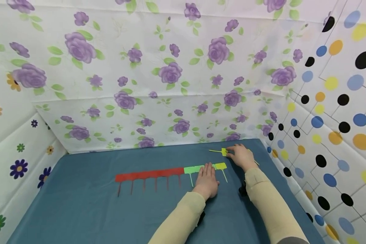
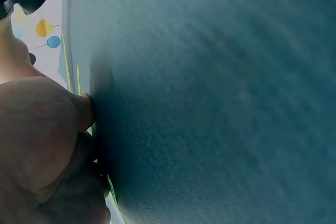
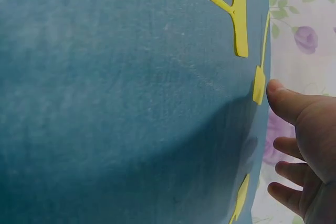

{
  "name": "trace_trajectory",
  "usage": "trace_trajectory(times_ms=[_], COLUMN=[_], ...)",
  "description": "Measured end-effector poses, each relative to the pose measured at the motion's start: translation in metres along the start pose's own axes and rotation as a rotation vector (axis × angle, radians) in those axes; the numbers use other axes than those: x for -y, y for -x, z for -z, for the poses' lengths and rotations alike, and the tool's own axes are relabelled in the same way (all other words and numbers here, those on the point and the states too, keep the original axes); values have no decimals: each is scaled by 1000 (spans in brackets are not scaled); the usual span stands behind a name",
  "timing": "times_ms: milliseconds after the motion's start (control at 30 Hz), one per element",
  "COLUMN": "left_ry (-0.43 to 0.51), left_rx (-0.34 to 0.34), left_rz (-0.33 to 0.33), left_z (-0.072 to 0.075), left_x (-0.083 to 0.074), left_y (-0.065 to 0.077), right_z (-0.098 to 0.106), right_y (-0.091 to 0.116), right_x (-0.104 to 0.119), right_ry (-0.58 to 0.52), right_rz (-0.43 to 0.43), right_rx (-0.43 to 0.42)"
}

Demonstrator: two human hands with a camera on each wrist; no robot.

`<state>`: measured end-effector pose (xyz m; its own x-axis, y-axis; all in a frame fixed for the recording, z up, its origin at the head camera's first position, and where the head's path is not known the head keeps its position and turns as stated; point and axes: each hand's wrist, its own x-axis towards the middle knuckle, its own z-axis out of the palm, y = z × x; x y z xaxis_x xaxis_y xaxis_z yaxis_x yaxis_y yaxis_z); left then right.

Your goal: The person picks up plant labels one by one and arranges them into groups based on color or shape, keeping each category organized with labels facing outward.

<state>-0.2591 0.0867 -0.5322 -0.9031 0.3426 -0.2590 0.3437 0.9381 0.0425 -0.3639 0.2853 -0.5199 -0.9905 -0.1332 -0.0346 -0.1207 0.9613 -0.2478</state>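
Observation:
A row of flat plastic cable-tie tags with thin tails lies on the blue cloth: several red tags (image 1: 149, 174), then green tags (image 1: 189, 169), with a yellow tag (image 1: 221, 166) at the right end. My left hand (image 1: 206, 181) lies over the green tags with its fingers straight, hiding part of them. Behind the row is a loose yellow tag (image 3: 259, 85), its tail pointing left in the head view. The right hand (image 1: 241, 156) has its fingertips right at this tag; in the right wrist view its thumb and fingers are spread apart.
Another yellow tag (image 3: 241, 195) lies on the far side of the right hand. The blue cloth (image 1: 88, 210) covers the table. A flowered sheet (image 1: 170, 112) rises behind it, and a dotted sheet (image 1: 332, 149) stands along the right side.

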Motion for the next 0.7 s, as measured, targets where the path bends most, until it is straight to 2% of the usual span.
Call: trace_trajectory(times_ms=[200,467,700], left_ry=[-19,-19,27], left_rx=[1,-3,23], left_rz=[1,12,23], left_z=[-3,-1,-2], left_x=[-1,-1,0], left_y=[0,0,-3], right_z=[1,-8,-9], right_y=[-4,-9,-12], right_x=[4,8,13], right_ry=[6,84,69], right_rz=[-31,-41,-54], right_rx=[44,50,57])
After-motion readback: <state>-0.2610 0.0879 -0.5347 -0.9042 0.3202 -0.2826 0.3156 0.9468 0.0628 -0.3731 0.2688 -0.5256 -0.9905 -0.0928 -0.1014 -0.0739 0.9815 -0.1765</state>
